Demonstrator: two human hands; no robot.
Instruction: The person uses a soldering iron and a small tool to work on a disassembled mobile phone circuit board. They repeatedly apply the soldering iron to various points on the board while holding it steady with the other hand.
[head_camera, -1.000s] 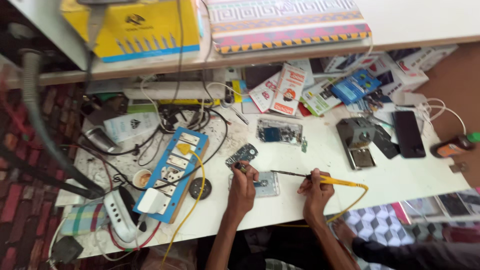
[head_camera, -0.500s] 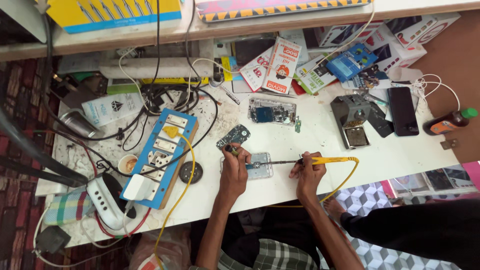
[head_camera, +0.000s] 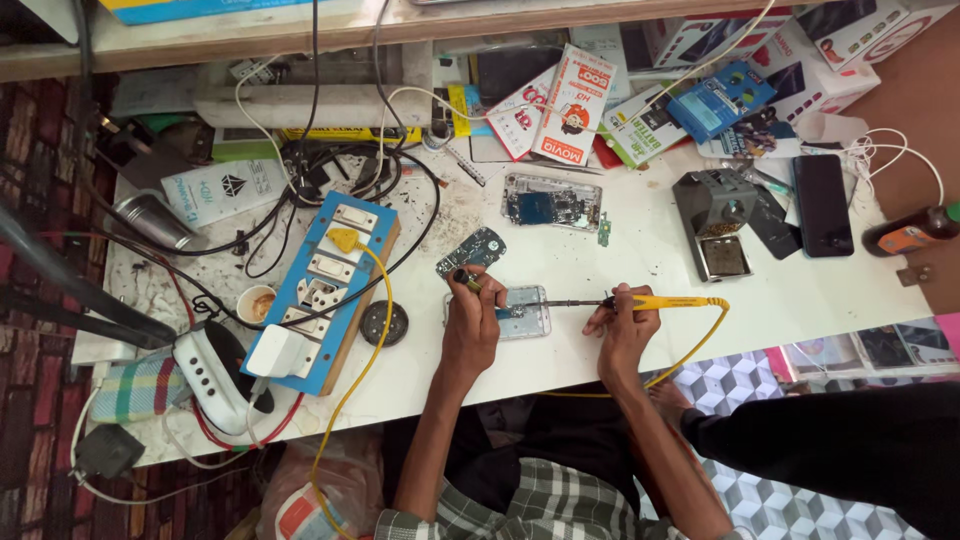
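Against the earlier frames, both hands have drawn closer together over the small circuit board (head_camera: 522, 312), and the iron's tip now reaches the board rather than hovering to its right.

The right hand (head_camera: 622, 330) is closed in a pen-like grip on the yellow-handled soldering iron (head_camera: 640, 302), shaft level, tip at the board's right edge. The left hand (head_camera: 472, 318) rests on the board's left end, fingers pinched narrowly on a small dark tool (head_camera: 464, 277); what the tool is cannot be told.

The board lies flat on the white table (head_camera: 600, 250), near its front edge. Left of the board sit a round black disc (head_camera: 384, 323) and a blue socket strip (head_camera: 325, 290) with a yellow cable (head_camera: 352, 400). Beyond the board lie a dark oval board (head_camera: 471, 250) and an opened phone frame (head_camera: 552, 202); to its far right, a grey iron stand (head_camera: 715, 225) and a black phone (head_camera: 821, 204).
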